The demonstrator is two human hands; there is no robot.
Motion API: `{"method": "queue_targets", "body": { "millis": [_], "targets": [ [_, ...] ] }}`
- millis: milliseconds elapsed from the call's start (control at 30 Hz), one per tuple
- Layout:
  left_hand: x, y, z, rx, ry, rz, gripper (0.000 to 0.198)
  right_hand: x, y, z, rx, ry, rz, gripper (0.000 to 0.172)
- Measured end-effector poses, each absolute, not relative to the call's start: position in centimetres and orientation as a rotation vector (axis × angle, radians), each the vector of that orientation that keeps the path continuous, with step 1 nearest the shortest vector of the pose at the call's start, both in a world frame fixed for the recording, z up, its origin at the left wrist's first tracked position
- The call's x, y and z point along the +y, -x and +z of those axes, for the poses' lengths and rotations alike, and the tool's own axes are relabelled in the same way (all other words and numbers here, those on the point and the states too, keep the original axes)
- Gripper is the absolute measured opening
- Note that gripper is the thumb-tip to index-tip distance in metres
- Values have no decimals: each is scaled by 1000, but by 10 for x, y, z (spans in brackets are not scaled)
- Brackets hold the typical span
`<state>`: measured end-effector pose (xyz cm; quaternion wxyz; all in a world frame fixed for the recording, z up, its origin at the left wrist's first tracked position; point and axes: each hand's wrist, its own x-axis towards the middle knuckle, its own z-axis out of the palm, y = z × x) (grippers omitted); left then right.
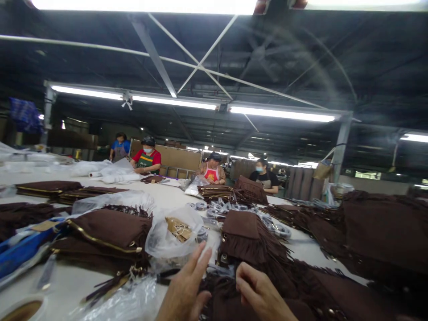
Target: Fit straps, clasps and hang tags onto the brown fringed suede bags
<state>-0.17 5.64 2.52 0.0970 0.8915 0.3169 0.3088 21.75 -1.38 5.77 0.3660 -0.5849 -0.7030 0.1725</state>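
My left hand (184, 285) is raised over the near side of the table, fingers stretched out and apart, with nothing in it. To its right, my right hand (260, 290) has its fingers curled in; whether they hold anything is hidden. Beneath and between both hands lies a dark brown fringed bag (222, 296). Just beyond the right hand sits another brown fringed bag (240, 225) with metal eyelets. Past my left fingertips stands an open clear plastic bag (157, 234) containing tan paper tags (179, 228) with white strings.
Brown bags with gold zips (107, 227) lie at left, beside crumpled clear plastic (129, 298) and a tape roll (25, 310). Wrapped straps (217, 207) lie mid-table. More brown bags (384, 227) are heaped at right. Several co-workers, one in a green apron (147, 161), are across the table.
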Motion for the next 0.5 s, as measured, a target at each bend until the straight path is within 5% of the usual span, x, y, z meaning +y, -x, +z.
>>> {"method": "queue_targets", "body": {
  "millis": [167,267,400,500],
  "targets": [
    [56,-17,8,1008,-2747,521,23,-36,-227,56,-1908,1582,446,20],
    [57,-15,6,1112,-2773,570,22,-35,-238,56,-2081,1689,-16,22],
    [56,-22,4,1146,-2785,509,25,-11,-220,24,-2361,1531,-479,63],
    [61,-26,-9,1129,-2775,506,22,11,-196,-19,-2406,1520,-491,58]
  ]
}}
